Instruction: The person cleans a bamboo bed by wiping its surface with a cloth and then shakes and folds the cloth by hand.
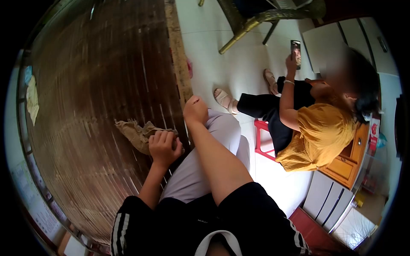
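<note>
A crumpled brown cloth (136,133) with a frayed edge lies on the slatted bamboo surface (106,81). My left hand (163,147) rests over its right end, fingers curled down onto the fabric. The undersides of those fingers are hidden. Beside the surface's wooden edge (176,51), my right hand (195,110) is closed in a fist by my knee in light grey trousers (224,128). Nothing shows in that fist.
On the right, a person in a yellow top (320,134) sits on a red stool (261,138), holding a phone (295,53). A chair (252,21) stands behind. Wooden drawers (341,166) are at far right. A pale cloth (32,100) lies at the far left.
</note>
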Demonstrator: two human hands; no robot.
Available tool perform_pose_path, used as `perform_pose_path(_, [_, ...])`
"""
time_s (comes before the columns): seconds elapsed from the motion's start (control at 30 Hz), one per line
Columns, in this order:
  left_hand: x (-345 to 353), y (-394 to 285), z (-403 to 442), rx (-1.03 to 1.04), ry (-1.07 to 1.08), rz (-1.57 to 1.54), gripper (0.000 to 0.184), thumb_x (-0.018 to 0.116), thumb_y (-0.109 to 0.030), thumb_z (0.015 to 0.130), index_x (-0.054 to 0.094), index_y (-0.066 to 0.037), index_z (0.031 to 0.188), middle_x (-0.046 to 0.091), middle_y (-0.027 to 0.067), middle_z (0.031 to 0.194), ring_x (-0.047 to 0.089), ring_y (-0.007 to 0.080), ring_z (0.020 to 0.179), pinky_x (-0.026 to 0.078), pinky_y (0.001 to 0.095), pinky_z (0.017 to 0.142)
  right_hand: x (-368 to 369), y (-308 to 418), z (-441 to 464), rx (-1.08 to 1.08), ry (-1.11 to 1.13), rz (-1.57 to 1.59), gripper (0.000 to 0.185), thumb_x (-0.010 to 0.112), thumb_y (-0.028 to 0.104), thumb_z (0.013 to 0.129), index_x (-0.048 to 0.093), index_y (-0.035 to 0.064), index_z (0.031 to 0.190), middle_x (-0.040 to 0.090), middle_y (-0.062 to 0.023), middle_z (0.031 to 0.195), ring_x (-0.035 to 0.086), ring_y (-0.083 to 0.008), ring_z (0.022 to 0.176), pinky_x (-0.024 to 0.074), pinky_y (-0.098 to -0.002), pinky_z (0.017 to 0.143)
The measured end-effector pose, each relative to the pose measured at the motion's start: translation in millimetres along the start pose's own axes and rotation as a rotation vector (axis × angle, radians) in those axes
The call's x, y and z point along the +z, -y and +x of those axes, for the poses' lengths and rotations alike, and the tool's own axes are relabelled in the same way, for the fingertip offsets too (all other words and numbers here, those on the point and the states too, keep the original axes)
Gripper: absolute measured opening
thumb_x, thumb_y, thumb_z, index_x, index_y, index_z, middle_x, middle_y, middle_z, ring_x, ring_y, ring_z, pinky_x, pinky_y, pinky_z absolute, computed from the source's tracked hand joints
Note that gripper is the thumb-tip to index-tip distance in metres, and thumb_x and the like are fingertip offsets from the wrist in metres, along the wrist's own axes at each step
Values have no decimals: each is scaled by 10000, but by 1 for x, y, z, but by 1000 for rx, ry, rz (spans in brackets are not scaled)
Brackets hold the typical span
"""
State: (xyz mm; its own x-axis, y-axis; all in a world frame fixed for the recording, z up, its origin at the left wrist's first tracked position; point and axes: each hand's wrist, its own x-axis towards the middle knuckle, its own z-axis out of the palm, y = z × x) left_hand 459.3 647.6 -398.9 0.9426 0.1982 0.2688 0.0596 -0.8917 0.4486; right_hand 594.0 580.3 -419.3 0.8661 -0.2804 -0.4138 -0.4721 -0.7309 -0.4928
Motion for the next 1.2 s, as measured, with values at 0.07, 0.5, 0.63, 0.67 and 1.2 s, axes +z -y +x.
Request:
perform_pose_path(0.07, [-3,-2,1,-10,-6,-9,158,641,-170,643,503,-107,687,512,55,709,523,251,739,376,368,642,1,-2,1,-5,18,8,445,286,304,865,636,31,830,628,-226,895,584,-437,846,453,-530,743])
perform_pose_path(0.5, [50,85,214,-137,-258,170,140,599,-254,731,544,-127,709,560,22,696,553,251,746,408,409,644,5,-5,6,41,56,-8,434,290,314,864,623,38,894,616,-204,960,568,-404,909,442,-505,779])
perform_pose_path(0.63, [52,88,226,-197,-185,179,137,600,-264,757,570,-131,745,584,6,720,567,233,788,417,393,677,2,-4,5,33,54,3,430,289,313,864,624,44,901,613,-200,968,565,-403,915,441,-502,782])
perform_pose_path(0.67, [51,88,222,-193,-148,181,142,605,-274,763,581,-135,759,596,-2,742,573,225,816,419,388,696,3,-4,4,44,67,5,430,288,314,866,624,47,904,612,-198,974,563,-400,918,442,-500,783])
perform_pose_path(1.2, [-143,-66,209,582,-221,-1574,589,639,-435,792,468,-122,1262,501,112,1243,460,277,1183,276,461,1021,0,-1,2,45,61,-7,446,283,325,872,628,44,904,620,-186,964,574,-391,913,446,-497,781])
